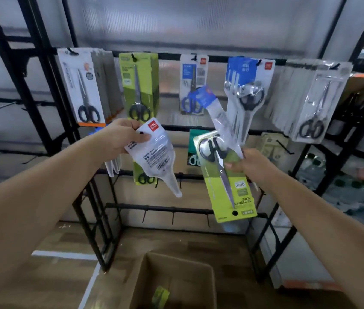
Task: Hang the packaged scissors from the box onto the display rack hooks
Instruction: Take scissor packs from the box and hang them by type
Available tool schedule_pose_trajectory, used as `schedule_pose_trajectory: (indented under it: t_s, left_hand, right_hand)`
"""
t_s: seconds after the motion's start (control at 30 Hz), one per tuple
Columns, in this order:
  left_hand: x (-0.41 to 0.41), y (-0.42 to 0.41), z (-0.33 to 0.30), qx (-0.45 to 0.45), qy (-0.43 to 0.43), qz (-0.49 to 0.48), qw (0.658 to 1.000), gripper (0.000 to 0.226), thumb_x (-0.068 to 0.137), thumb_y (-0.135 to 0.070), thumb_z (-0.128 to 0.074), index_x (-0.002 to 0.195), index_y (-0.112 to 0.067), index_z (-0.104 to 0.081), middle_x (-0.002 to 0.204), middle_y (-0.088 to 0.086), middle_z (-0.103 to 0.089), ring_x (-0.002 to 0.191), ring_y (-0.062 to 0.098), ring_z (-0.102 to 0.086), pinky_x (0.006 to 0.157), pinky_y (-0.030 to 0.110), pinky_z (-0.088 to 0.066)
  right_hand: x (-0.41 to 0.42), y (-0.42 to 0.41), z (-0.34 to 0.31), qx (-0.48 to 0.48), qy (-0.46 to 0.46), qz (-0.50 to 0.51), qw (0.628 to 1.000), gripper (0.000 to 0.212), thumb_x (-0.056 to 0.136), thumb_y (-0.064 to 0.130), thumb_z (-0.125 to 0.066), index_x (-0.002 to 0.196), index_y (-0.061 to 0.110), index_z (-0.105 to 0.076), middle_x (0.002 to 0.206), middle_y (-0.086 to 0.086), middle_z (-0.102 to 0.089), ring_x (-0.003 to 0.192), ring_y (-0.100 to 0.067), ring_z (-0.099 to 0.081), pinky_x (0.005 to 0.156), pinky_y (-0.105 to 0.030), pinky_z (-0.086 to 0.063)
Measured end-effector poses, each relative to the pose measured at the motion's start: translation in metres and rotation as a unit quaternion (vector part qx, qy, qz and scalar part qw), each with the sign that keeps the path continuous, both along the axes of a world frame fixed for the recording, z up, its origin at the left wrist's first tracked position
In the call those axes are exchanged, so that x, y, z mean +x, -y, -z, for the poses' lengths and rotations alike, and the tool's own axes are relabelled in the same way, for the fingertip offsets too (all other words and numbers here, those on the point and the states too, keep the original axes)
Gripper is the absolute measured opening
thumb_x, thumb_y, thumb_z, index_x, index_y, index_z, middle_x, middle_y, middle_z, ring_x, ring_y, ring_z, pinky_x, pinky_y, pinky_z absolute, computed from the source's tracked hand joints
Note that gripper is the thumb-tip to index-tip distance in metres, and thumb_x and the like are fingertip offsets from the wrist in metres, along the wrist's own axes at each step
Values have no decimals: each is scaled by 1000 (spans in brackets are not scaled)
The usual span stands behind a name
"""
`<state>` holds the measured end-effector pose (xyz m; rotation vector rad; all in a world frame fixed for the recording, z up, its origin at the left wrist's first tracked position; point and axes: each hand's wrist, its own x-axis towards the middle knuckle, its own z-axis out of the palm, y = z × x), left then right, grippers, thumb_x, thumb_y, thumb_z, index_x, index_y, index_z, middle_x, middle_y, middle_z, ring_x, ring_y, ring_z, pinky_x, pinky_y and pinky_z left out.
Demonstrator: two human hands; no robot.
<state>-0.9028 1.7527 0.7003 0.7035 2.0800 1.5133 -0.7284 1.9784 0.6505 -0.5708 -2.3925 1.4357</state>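
Presently the left hand grips a clear pack, hang-hole uppermost, tip down. The right hand clutches a green pack inverted, plus a blue-topped pack. Hooks lie ahead, nearer the right.

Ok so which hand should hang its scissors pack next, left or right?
Left, probably. The left hand holds a single clear pack by its top end, just below the top rail's hooks. The right hand grips two packs at once, and its green pack is upside down, hang hole at the bottom.
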Motion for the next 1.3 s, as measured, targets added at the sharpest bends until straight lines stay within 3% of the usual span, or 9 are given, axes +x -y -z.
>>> schedule_pose_trajectory:
  t_s: [0.13,0.3,0.4,0.63,0.83,0.97,1.07,1.2,1.3]
  left_hand:
    - [5,-11,3,45,-69,-31,996,29,86,13,-53,92,-16,-55,72,8,-58,52,14,-52,46,19,-38]
    - [10,-14,3,96,-57,-34,993,59,81,20,-40,53,-22,-71,69,-1,-66,70,18,-53,57,21,-42]
    - [16,-14,4,86,-15,-37,995,57,78,20,-40,53,-19,-74,82,7,-67,82,23,-58,74,26,-47]
    - [40,-27,-2,131,72,49,988,16,84,-24,-63,83,-8,-64,66,-2,-69,56,7,-65,48,15,-49]
    - [44,-37,9,131,19,47,990,42,84,4,-62,47,-14,-64,43,-10,-61,37,-1,-56,36,9,-39]
    - [29,-34,7,135,11,22,991,21,81,4,-65,64,-9,-68,51,-6,-65,43,1,-59,47,13,-45]
    - [13,-29,8,126,13,10,992,12,79,1,-68,74,-10,-72,66,-1,-72,58,8,-66,64,22,-47]
    - [-5,-23,9,125,21,-17,992,6,77,-3,-71,81,-8,-74,79,5,-74,81,22,-69,88,36,-49]
    - [-20,-13,9,128,4,-18,992,6,78,-3,-71,80,-8,-73,72,-2,-74,73,11,-68,80,30,-47]
  right_hand:
    - [-10,9,-9,-30,8,-23,999,18,85,11,-64,103,8,-66,102,-12,-70,100,-31,-64,99,-45,-43]
    - [-33,29,-11,-174,-49,9,983,40,77,6,-68,115,3,-57,106,-13,-68,104,-32,-61,100,-51,-41]
    - [-41,37,-10,-277,-85,8,957,31,80,-1,-63,110,4,-58,100,-15,-70,96,-32,-66,88,-48,-50]
    - [-47,52,-1,-215,-105,36,970,19,87,0,-57,94,17,-64,99,-6,-69,104,-29,-61,98,-47,-42]
    - [-43,48,15,-103,-124,116,980,16,96,14,-48,101,18,-63,99,2,-63,92,-14,-58,65,-21,-40]
    - [-32,27,22,-101,-85,198,971,17,96,16,-48,105,18,-63,108,-12,-60,84,-13,-55,75,-31,-43]
    - [-25,13,26,-114,-91,240,960,18,90,5,-53,103,11,-64,72,-2,-53,63,-10,-42,57,-24,-32]
    - [-28,13,22,-129,-148,231,953,7,91,16,-55,85,14,-52,60,0,-44,48,-11,-38,41,-22,-31]
    - [-38,18,15,-147,-182,229,945,23,94,34,-53,86,13,-51,60,-1,-47,43,-11,-42,38,-21,-35]
